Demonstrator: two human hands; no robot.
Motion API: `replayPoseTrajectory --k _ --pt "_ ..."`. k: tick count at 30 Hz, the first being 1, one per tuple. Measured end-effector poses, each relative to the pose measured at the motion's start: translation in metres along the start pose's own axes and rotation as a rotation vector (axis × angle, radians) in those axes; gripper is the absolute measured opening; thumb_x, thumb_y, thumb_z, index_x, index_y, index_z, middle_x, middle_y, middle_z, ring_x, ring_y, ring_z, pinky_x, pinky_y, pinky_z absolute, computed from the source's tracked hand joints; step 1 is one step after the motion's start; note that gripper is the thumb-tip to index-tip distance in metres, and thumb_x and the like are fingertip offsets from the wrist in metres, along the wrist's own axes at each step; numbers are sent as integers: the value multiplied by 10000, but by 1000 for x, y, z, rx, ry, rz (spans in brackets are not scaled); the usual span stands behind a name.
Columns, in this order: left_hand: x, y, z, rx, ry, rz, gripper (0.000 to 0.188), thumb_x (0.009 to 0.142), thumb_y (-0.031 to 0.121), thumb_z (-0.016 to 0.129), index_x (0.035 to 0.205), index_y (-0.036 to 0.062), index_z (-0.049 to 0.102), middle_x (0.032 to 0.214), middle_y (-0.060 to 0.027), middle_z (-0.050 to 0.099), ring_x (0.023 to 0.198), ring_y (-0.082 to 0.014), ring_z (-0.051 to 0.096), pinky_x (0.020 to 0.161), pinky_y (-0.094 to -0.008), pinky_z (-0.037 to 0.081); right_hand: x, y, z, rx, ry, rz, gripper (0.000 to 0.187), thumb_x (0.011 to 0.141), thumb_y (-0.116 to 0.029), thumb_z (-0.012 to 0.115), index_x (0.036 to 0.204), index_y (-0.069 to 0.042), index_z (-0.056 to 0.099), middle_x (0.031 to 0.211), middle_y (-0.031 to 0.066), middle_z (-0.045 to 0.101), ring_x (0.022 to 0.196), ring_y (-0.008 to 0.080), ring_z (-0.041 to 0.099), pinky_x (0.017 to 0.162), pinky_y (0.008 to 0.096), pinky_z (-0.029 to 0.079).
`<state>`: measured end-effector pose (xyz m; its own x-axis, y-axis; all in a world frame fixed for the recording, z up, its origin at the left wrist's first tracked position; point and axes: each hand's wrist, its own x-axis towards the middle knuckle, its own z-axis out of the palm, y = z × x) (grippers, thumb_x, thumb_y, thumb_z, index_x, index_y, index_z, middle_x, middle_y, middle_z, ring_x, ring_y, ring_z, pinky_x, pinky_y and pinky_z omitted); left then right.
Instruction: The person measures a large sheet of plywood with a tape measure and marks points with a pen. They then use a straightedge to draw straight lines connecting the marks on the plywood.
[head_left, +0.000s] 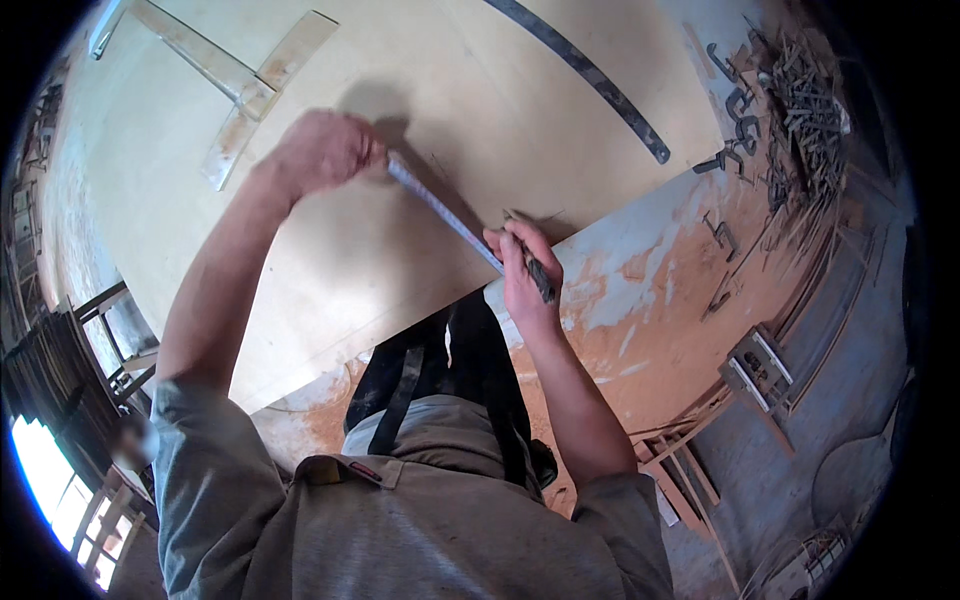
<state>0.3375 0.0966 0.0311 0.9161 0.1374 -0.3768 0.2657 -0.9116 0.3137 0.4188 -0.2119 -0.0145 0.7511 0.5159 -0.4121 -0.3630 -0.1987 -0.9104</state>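
Note:
A pale measuring tape point(440, 208) stretches slantwise between my two hands, above a large light wooden sheet point(330, 270). My left hand point(325, 152) is closed on its far end; the fingers are slightly blurred. Nearer to me, my right hand point(528, 268) grips the tape's other end at the sheet's near right edge. A dark, pen-like stick point(543, 282) also sits in the right hand, its exact kind unclear. The tape's case cannot be made out.
A T-shaped square point(250, 95) lies on the sheet at the far left. Toward the far right lies a long dark metal strip point(590, 75). Several clamps point(740, 125) and a scrap pile point(805, 110) are beyond the right edge, on a dusty, stained surface point(640, 290).

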Motion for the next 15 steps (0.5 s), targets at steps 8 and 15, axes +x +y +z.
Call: replayPoseTrajectory --k 8,15 --pt "-185 76 79 -303 -196 -42 94 861 122 664 917 182 710 887 -46 704 879 -273 683 730 -413 556 -67 2 -43 -279 -147 -151 158 1008 -36 561 1151 24 593 1000 166 736 980 220 707 894 345 544" --pt "-303 127 133 -599 -53 -317 124 932 247 644 958 143 705 884 -81 710 837 -322 674 712 -412 534 -102 13 -38 -575 -437 -488 239 846 56 685 1064 -37 654 984 146 703 933 299 690 822 375 544"
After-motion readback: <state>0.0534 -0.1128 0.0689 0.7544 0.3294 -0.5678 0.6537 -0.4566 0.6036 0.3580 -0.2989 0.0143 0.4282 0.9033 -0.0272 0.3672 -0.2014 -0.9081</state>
